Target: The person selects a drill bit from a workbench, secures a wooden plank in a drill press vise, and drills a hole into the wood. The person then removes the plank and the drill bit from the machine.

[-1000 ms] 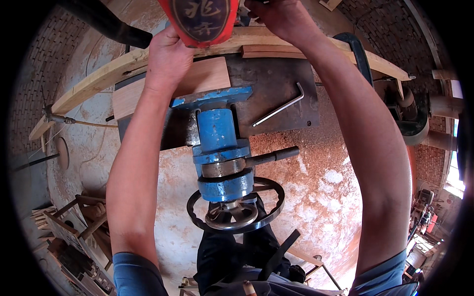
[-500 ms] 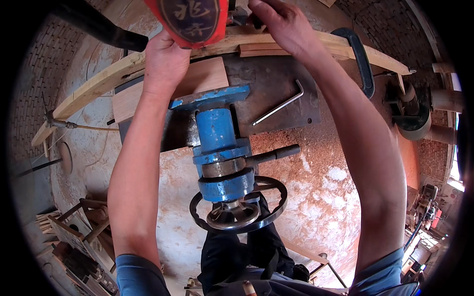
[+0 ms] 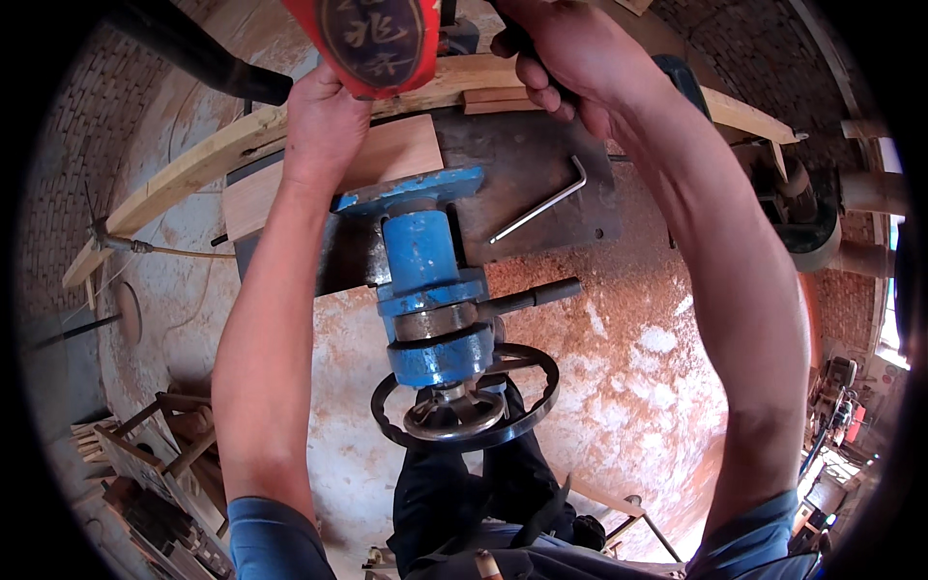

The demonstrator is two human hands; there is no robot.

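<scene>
At the top of the view, my left hand (image 3: 327, 121) reaches up beside a red guard (image 3: 377, 43) with a dark oval emblem. Its fingers are mostly hidden behind that guard. My right hand (image 3: 570, 63) curls around a dark handle (image 3: 510, 27), whose far end runs out of the picture. Below the hands lies a dark metal machine table (image 3: 493, 140). A pale wooden board (image 3: 396, 150) rests on it near my left wrist, and a bent hex key (image 3: 541, 198) lies to the right.
A blue machine column (image 3: 419, 246) with a lever (image 3: 532, 297) and a handwheel (image 3: 551, 387) stands between my forearms. A long wooden beam (image 3: 203, 159) crosses behind the table. At upper left hangs a black hose (image 3: 208, 58); a wooden rack (image 3: 155, 464) stands lower left.
My right hand has come nearer and lower, and its fingers now show wrapped around the dark handle. My left hand stays nearly in place beside the red guard.
</scene>
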